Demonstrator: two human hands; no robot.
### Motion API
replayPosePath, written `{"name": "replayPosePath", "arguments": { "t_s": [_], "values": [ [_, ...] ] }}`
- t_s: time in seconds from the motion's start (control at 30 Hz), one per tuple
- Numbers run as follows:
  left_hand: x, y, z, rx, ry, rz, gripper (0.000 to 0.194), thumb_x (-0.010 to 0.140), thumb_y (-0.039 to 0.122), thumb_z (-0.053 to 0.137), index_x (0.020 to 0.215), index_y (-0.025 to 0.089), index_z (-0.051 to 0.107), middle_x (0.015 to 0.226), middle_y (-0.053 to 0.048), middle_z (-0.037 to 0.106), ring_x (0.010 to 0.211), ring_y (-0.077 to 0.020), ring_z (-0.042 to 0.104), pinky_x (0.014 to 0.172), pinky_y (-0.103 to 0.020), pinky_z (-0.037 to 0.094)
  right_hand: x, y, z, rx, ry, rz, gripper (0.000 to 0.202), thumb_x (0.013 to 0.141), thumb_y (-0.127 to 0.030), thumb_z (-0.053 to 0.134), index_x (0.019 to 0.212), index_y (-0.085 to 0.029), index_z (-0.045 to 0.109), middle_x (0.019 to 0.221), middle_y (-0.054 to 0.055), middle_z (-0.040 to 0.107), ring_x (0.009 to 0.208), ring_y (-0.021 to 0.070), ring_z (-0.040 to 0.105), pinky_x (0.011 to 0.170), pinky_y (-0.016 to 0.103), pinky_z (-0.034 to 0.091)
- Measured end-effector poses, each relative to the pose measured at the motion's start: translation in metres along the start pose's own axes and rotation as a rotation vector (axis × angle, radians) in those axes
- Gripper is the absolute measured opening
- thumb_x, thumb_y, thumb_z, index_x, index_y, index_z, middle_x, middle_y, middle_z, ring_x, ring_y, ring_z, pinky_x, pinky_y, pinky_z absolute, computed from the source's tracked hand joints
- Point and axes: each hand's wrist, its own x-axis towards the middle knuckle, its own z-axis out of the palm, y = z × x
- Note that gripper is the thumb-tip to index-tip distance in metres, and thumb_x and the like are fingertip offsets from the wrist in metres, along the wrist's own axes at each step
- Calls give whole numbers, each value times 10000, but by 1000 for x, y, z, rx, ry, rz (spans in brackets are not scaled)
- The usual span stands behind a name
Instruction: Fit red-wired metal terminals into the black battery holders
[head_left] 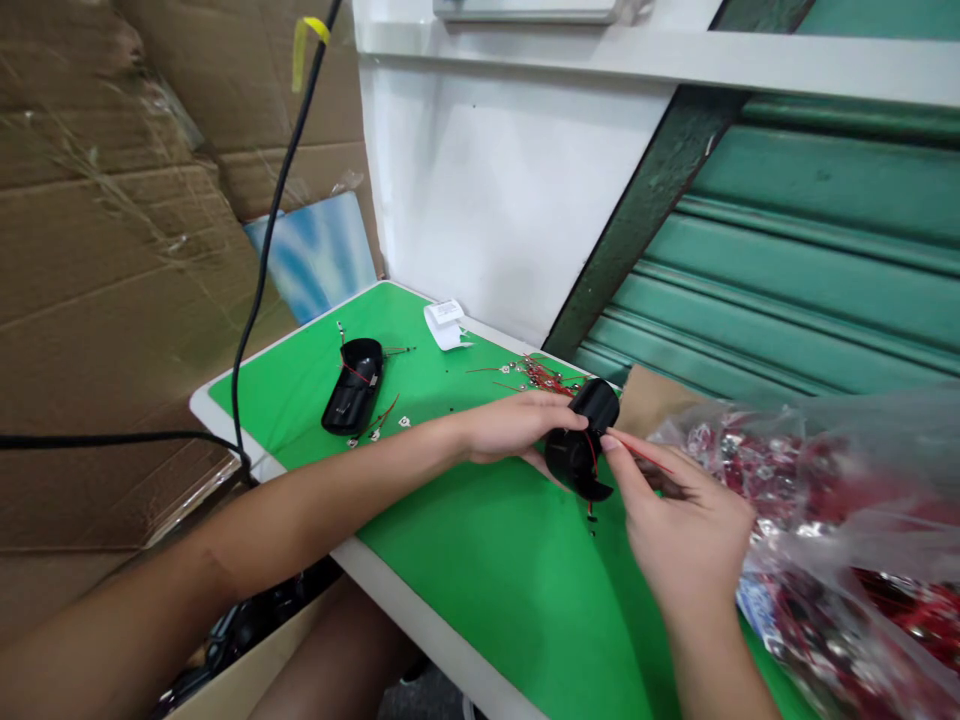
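Note:
My left hand (519, 425) is closed on a black plastic housing (577, 455), a curved hollow shell held tilted above the green mat (465, 560). A red wire runs across the housing, and a small part hangs from its lower end. In a pinch, my right hand (679, 520) holds a thin red wire (637, 450) against the middle of the housing. What sits at the wire's tip is hidden by my fingers. A second black housing (354, 388) lies on the mat at the left, with red wires and small parts across it.
A pile of red wires (544, 375) with small metal parts lies behind my hands. Clear plastic bags (817, 520) of similar parts crowd the right side. A curled white label (446, 325) rests at the back. A black cable (270, 240) hangs at the left beside cardboard (112, 250).

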Motion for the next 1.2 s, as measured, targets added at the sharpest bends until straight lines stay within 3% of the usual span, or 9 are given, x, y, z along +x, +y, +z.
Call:
{"name": "replayPosePath", "arguments": {
  "t_s": [0.13, 0.3, 0.47, 0.57, 0.67, 0.8, 0.93, 1.2],
  "values": [
    [2, -8, 2, 81, 77, 72, 283, 870, 235, 670, 1137, 141, 661, 848, -9, 657, 709, -90, 603, 670, -191, 482, 0, -4, 1, -4, -46, -32, 182, 908, -381, 762, 934, -234, 867, 880, 48, 807, 669, 152, 697, 588, 268, 531],
    [7, -14, 4, 188, 110, 279, 235, 853, 143, 667, 1084, 126, 632, 943, -15, 633, 858, -103, 565, 813, -203, 487, 3, -10, -2, 31, -147, -126, 185, 910, -317, 717, 1005, -240, 856, 922, 53, 739, 719, 140, 664, 639, 265, 561],
    [7, -14, 4, 301, 52, 345, 186, 927, 188, 609, 1103, 129, 590, 979, -22, 596, 872, -117, 544, 836, -231, 478, 2, -1, 0, 198, -61, 64, 410, 934, -342, 679, 1333, -260, 725, 1173, 91, 690, 895, 172, 690, 742, 308, 613],
    [6, -16, 4, 359, 16, 407, 237, 944, 208, 604, 1167, 129, 589, 1067, -51, 626, 993, -146, 574, 939, -258, 497, -1, 3, 5, 263, -119, 123, 560, 944, -363, 685, 1483, -249, 580, 1299, 128, 699, 1061, 217, 717, 885, 366, 621],
    [6, -19, 2, 402, -4, 431, 325, 955, 264, 612, 1250, 130, 589, 1167, -80, 645, 1108, -181, 589, 1045, -302, 496, -4, 3, 8, 278, -173, 113, 588, 959, -371, 690, 1510, -241, 533, 1294, 132, 711, 1065, 208, 731, 900, 346, 615],
    [6, -21, -1, 433, -13, 444, 455, 933, 373, 672, 1297, 118, 573, 1206, -105, 640, 1153, -213, 584, 1071, -333, 499, -4, 0, 9, 258, -159, 89, 590, 960, -365, 696, 1509, -232, 525, 1246, 123, 723, 959, 174, 742, 774, 278, 610],
    [6, -21, -3, 478, -12, 440, 522, 921, 459, 703, 1303, 133, 560, 1196, -104, 635, 1165, -233, 590, 1095, -364, 493, -5, -2, 11, 273, -140, 76, 595, 956, -351, 699, 1507, -219, 517, 1211, 118, 726, 952, 169, 748, 771, 269, 618],
    [10, -24, -3, 542, -46, 498, 472, 983, 357, 588, 1377, 121, 478, 1302, -141, 602, 1279, -252, 561, 1195, -425, 455, -10, -7, 16, 268, -83, 49, 575, 963, -360, 702, 1496, -233, 527, 1237, 123, 717, 1008, 181, 743, 783, 276, 633]
  ]
}}
